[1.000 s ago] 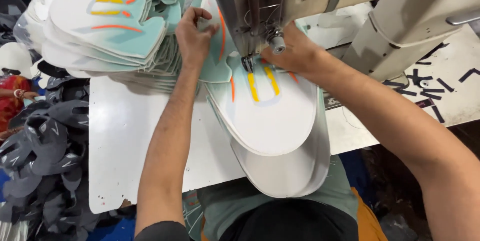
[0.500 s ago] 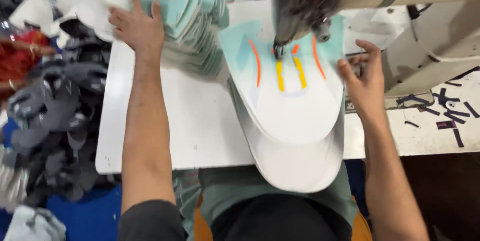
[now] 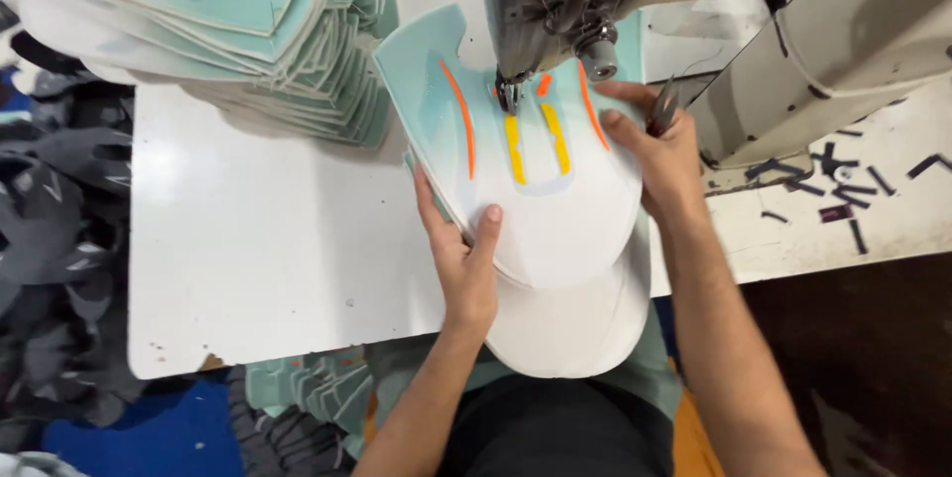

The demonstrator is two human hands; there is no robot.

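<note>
The mint and white shoe panel [image 3: 526,189] lies flat on the white counter [image 3: 268,249] under the sewing machine head [image 3: 555,1], whose needle area hides its top edge. The left hand [image 3: 461,259] pinches the panel's left edge; the right hand [image 3: 659,155] presses fingers spread on its right side, small snips tucked in that grip. A stack of matching panels [image 3: 228,31] crowds the counter's far left corner, and dark scraps [image 3: 833,170] litter the right.

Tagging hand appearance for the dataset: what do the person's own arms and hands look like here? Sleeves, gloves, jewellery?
Both forearms are bare to where they leave the view, with no sleeve showing. The left hand and the right hand wear no gloves. No ring, watch or wristband is visible on either. Nails look short and unpainted. No markings or tape show on either arm.
</note>
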